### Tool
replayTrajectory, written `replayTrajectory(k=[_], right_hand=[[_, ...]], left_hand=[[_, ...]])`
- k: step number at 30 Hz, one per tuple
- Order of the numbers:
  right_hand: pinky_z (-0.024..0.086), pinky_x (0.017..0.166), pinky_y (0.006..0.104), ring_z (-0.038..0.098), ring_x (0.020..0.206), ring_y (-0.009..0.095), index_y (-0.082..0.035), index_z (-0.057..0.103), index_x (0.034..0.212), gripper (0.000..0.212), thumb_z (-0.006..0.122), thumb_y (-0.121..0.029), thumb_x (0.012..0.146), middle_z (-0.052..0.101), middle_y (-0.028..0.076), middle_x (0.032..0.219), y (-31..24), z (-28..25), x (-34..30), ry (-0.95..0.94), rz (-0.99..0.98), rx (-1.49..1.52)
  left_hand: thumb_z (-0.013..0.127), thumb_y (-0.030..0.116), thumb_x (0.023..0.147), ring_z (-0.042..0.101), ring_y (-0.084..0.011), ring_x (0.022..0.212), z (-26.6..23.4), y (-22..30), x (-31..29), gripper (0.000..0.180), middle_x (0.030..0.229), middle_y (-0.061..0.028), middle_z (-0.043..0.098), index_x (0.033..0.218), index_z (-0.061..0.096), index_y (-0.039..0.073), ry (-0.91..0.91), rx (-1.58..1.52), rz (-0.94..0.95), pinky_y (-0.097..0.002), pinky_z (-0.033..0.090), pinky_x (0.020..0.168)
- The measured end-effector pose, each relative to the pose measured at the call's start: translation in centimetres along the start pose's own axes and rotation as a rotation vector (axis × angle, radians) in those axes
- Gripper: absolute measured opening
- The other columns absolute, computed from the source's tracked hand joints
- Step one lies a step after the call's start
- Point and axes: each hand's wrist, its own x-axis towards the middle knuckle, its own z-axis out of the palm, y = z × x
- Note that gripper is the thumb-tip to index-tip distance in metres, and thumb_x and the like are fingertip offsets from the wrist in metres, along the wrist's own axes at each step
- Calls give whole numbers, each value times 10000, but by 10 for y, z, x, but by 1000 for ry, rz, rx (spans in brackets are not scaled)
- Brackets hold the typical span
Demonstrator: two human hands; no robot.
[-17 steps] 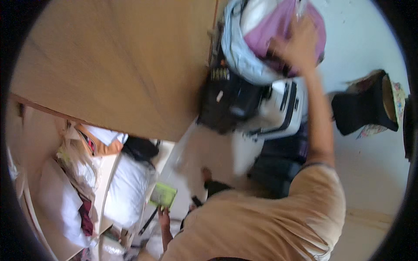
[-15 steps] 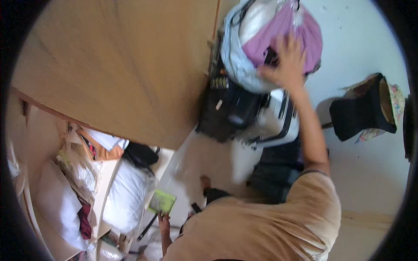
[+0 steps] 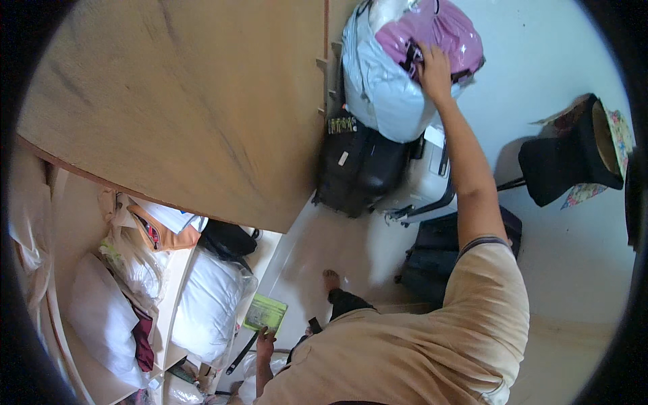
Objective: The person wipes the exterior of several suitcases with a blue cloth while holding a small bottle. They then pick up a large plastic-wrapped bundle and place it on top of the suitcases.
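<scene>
My left hand point(image 3: 265, 342), low by the shelves, is closed on the lower edge of a flat, yellow-green rectangular packet point(image 3: 265, 312); its exact kind is unclear. A long black strip point(image 3: 241, 352) slants down beside that hand. My right arm reaches far forward, and my right hand point(image 3: 435, 71) has its fingers bent over a small black strap-like thing point(image 3: 410, 59). This black thing lies against a shiny purple plastic bag point(image 3: 466, 37). The purple bag sits in a large light-blue bag point(image 3: 381, 91) on top of suitcases.
A black suitcase point(image 3: 361, 169) and a silver-grey suitcase point(image 3: 422, 179) support the bags. Another dark case point(image 3: 432, 253) lies nearer. A wooden door point(image 3: 182, 101) stands at left, above shelves with a white pillow point(image 3: 209, 304) and an orange bag point(image 3: 165, 229). Hats point(image 3: 567, 162) hang on the right wall.
My right hand has gone from spread fingers over the purple bag to bent fingers at the black thing. The packet stays in my left hand. The view has shifted slightly.
</scene>
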Motion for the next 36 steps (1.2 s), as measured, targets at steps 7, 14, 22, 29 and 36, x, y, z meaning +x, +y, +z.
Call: replayTrajectory(k=[7, 14, 22, 29, 36], right_hand=[[377, 1047, 441, 518, 1190, 365, -123, 498, 1339, 569, 694, -177, 808, 547, 181, 1289, -10, -30, 17, 73, -76, -213], [433, 994, 422, 540, 1129, 384, 7, 534, 1247, 465, 632, -107, 807, 561, 227, 1217, -217, -63, -239, 125, 664, 554], [368, 1079, 454, 442, 1281, 409, -47, 546, 1304, 604, 722, -321, 795, 501, 239, 1361, -371, -250, -625, -1384, 472, 753], [524, 823, 388, 672, 924, 334, -6, 646, 1101, 354, 616, -280, 879, 673, 194, 1091, -345, -479, -767, -1113, 1242, 442], [506, 838, 420, 665, 856, 286, -15, 645, 1056, 313, 498, -274, 960, 667, 185, 968, -434, -625, -958, -906, 1565, -198]], left_hand=[[643, 300, 918, 634, -158, 772, -18, -28, -1, 599, 1005, -97, 636, 1397, 433, 9, -18, -7, -148, -252, 474, 595], [590, 256, 957, 639, -282, 999, -29, 25, -12, 474, 1146, -152, 641, 1347, 492, 4, -85, 523, 345, -355, 492, 881], [418, 216, 1016, 481, -325, 1291, -35, 240, -164, 430, 1405, -185, 492, 1376, 479, -10, -636, -115, 1301, -527, 337, 1110], [473, 327, 976, 432, -380, 1325, -32, 255, -359, 526, 1436, -198, 451, 1402, 456, 19, -1389, -262, 1659, -577, 303, 1112], [536, 293, 945, 444, -356, 1320, 66, 199, -405, 537, 1423, -188, 467, 1400, 454, 20, -1685, -453, 1549, -539, 323, 1108]])
